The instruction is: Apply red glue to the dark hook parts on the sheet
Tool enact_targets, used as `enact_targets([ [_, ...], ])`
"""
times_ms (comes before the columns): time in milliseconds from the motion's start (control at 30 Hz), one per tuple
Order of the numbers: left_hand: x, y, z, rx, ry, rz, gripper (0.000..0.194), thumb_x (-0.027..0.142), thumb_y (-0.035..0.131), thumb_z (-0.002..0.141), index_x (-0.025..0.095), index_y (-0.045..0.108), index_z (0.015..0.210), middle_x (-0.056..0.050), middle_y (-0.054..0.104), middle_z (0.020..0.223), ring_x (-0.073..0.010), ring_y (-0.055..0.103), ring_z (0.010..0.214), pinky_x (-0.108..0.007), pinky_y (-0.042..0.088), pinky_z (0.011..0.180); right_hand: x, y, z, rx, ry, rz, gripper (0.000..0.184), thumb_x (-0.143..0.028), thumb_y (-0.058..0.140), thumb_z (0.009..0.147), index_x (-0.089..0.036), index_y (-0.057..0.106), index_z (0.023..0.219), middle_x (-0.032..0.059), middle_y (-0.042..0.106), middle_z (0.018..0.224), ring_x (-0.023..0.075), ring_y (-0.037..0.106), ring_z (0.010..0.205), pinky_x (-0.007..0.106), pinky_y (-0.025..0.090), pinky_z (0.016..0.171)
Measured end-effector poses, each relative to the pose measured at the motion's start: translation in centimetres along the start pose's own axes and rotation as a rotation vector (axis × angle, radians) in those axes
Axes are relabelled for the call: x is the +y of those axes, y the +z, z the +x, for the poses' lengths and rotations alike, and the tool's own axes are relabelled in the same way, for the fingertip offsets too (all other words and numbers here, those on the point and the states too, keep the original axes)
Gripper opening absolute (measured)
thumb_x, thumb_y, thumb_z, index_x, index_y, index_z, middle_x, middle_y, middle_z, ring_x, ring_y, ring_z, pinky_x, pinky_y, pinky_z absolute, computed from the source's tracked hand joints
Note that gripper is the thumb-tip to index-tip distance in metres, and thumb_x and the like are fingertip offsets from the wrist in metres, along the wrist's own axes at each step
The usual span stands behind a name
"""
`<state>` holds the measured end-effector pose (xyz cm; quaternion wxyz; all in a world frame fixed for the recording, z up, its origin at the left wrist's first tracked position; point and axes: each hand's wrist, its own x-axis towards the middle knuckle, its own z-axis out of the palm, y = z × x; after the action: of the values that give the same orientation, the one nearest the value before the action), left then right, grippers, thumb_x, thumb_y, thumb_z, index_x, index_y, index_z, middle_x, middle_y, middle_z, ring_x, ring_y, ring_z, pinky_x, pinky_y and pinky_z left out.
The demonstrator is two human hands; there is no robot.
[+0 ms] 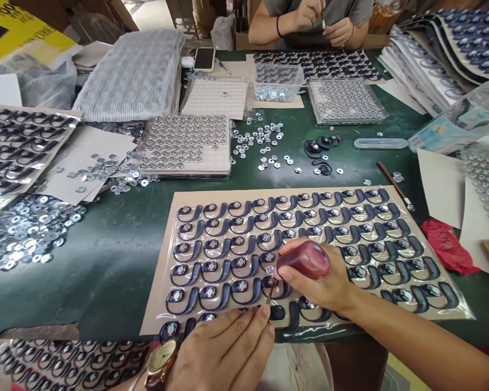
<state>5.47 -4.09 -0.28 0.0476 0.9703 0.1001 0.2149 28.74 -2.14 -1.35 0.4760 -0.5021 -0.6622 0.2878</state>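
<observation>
My right hand (326,282) is closed around a small dark-red squeeze bottle (307,259), tilted with its narrow end down to the left. Below it my left hand (228,342), wearing a wristwatch (163,358), has its fingers together, pinching a thin pointed stick (270,292). The stick's upper tip is close to the bottle's narrow end; whether they touch I cannot tell. Beneath both hands lies a board (158,304) under clear film, with rows of dark hook-shaped pieces (242,288), most bearing a shiny round disc. My hands hide part of the lower rows.
Loose metal discs (36,228) lie at left and mid-table. A tray of discs (183,144) stands behind the board. Right are a brown stick (393,182), red cloth (448,247) and clear bag (460,117). Opposite, a person's hands (338,32) work over another board.
</observation>
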Motion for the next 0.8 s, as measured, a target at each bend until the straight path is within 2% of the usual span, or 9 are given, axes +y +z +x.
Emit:
enact_targets([
  [333,-0.4,-0.12,0.22,-0.026,0.028,-0.011,0.038,0.007,0.03,0.094,0.003,0.065,0.109,-0.019,0.066,0.113,-0.0266,0.066,0.104,-0.033,0.06,0.079,0.26,-0.27,-0.26,0.018,0.04,-0.056,0.015,-0.034,0.067,0.08,-0.019,0.063,0.08,-0.0009,0.068,0.063,0.0132,0.063,0.05,0.024,0.052,0.05],
  [500,-0.28,-0.25,0.25,-0.019,0.01,-0.023,0.036,0.008,0.033,0.094,0.002,0.065,0.108,-0.019,0.065,0.114,-0.027,0.065,0.104,-0.034,0.06,0.079,0.28,-0.4,-0.21,0.018,0.033,-0.098,0.013,-0.032,0.065,0.082,-0.02,0.064,0.076,-0.0017,0.065,0.055,0.0145,0.062,0.049,0.026,0.054,0.053],
  [800,-0.29,-0.07,-0.18,-0.017,-0.009,-0.027,0.038,0.009,0.03,0.095,0.003,0.063,0.113,-0.019,0.063,0.119,-0.0262,0.063,0.11,-0.035,0.059,0.084,0.08,-0.52,-0.28,0.033,0.039,-0.036,0.012,-0.03,0.064,0.081,-0.018,0.063,0.079,-0.0001,0.065,0.056,0.015,0.061,0.048,0.027,0.054,0.051],
])
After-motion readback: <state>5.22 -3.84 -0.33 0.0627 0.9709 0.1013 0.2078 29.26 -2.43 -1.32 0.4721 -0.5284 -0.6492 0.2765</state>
